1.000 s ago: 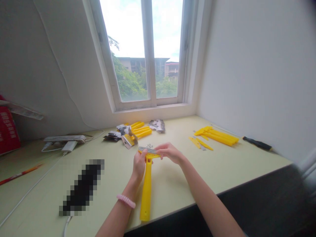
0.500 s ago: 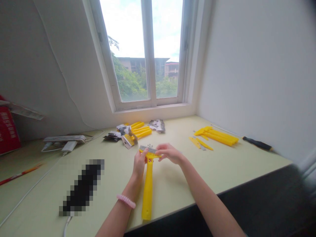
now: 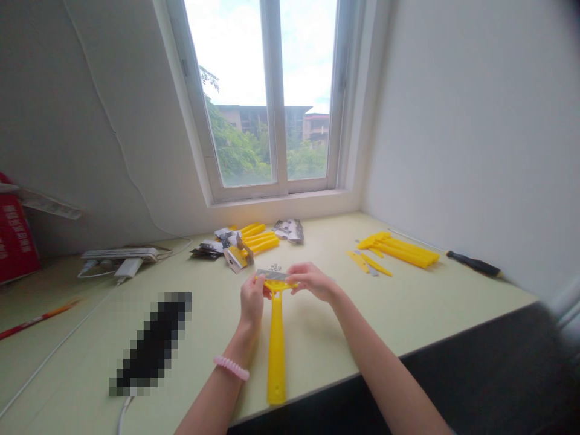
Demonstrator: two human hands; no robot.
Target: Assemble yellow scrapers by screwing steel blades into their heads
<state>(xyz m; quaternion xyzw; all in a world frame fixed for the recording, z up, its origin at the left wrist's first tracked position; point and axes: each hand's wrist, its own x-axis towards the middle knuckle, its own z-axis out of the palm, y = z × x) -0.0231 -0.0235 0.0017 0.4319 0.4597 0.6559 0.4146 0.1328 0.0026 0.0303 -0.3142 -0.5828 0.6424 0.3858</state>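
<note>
My left hand (image 3: 252,300) grips the left end of the head of a yellow plastic scraper (image 3: 276,350), whose long handle lies on the desk toward me. My right hand (image 3: 312,282) pinches the head's right end, near the thin steel blade (image 3: 272,275) lying along it. A few small metal bits (image 3: 274,267) lie just beyond the blade. Further back lie yellow scraper handles (image 3: 260,240) and opened blade packets (image 3: 289,230). A pink coil bracelet (image 3: 231,367) circles my left wrist.
To the right lie yellow plastic strips (image 3: 396,249) and a black-handled screwdriver (image 3: 473,264). To the left are a power strip (image 3: 120,254), a pixelated dark patch (image 3: 154,342), an orange pencil (image 3: 40,319) and a red box (image 3: 16,241). The desk's front edge (image 3: 408,356) runs close by.
The scraper's handle has swung to the right, and its far end has shifted slightly right under my hands. My left hand has moved slightly along the head.
</note>
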